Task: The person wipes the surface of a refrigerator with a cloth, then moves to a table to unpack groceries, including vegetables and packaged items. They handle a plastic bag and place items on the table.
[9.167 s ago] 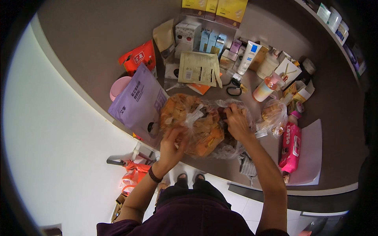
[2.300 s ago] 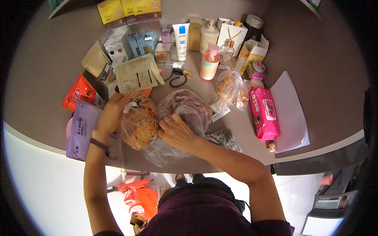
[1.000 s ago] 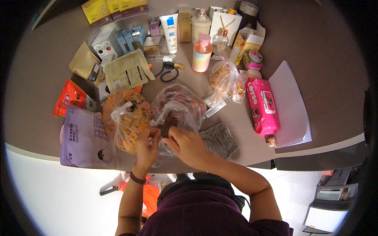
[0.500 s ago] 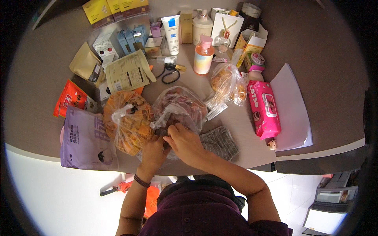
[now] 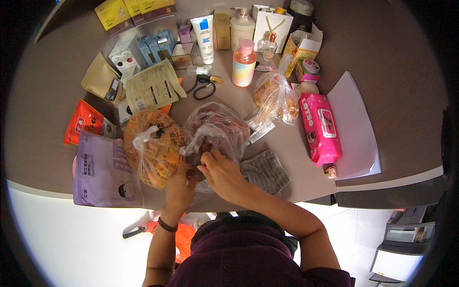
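Both hands are at the near side of a clear plastic bag [image 5: 217, 131] with dark reddish contents I cannot make out. My left hand [image 5: 180, 185] is closed at the bag's near edge, its fingertips partly hidden. My right hand [image 5: 221, 173] has its fingers bent together on the bag's gathered plastic. Just left of it, a knotted clear bag of orange-brown chunks [image 5: 153, 153] stands against my left hand. A grey striped cloth [image 5: 266, 171] lies to the right of my right hand.
A purple pouch [image 5: 103, 172] lies at the left near edge, with a red packet [image 5: 85, 122] behind it. To the right are a pink wipes pack [image 5: 319, 129], white paper [image 5: 356, 129] and another food bag [image 5: 275, 98]. A pink-capped bottle [image 5: 244, 64] stands behind, before boxes.
My left hand has moved slightly left, widening the gap to my right hand. The right hand stays on the bag. The whole view has shifted a little.
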The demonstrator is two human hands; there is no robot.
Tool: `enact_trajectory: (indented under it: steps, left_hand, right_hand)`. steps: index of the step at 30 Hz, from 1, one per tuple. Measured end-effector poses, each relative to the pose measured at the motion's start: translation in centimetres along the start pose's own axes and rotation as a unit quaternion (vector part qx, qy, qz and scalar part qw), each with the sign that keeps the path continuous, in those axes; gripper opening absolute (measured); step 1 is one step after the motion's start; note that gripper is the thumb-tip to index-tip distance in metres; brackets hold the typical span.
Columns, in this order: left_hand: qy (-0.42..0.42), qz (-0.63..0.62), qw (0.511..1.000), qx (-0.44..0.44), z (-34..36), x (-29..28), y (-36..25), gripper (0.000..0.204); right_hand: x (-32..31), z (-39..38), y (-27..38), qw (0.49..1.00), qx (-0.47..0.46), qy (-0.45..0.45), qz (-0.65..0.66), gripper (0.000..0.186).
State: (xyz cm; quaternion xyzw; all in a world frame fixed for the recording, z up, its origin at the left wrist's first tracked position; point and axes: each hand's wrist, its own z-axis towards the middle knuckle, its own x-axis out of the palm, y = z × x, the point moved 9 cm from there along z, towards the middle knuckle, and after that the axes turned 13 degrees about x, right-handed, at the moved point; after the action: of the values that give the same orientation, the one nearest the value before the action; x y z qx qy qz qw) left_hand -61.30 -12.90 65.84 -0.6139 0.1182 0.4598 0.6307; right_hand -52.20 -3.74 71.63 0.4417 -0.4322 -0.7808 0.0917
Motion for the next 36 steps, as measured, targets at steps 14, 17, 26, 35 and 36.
enact_trajectory:
  steps: [14,17,26,35,36]
  left_hand:
    - [-0.204,-0.585,0.753,-0.222,-2.8,0.5,1.4,0.032]
    - [-0.235,-0.688,0.63,-0.273,-2.1,1.8,-1.1,0.034]
    - [-0.162,-0.734,0.581,-0.311,-4.2,4.0,1.0,0.03]
    - [-0.119,-0.697,0.641,-0.299,-3.9,4.1,0.1,0.032]
    - [-0.115,-0.686,0.654,-0.298,-3.9,4.0,-0.1,0.032]
  right_hand:
    - [0.8,-0.6,3.1,0.993,-0.027,0.074,0.089,0.036]
    - [1.2,-1.5,4.5,0.99,-0.05,0.091,0.095,0.045]
    - [-8.1,-1.5,-2.2,0.985,-0.002,-0.163,0.062,0.022]
    - [-4.2,0.3,-13.6,0.958,0.138,-0.032,-0.249,0.035]
    - [-4.0,0.4,-13.7,0.953,0.144,-0.021,-0.264,0.036]
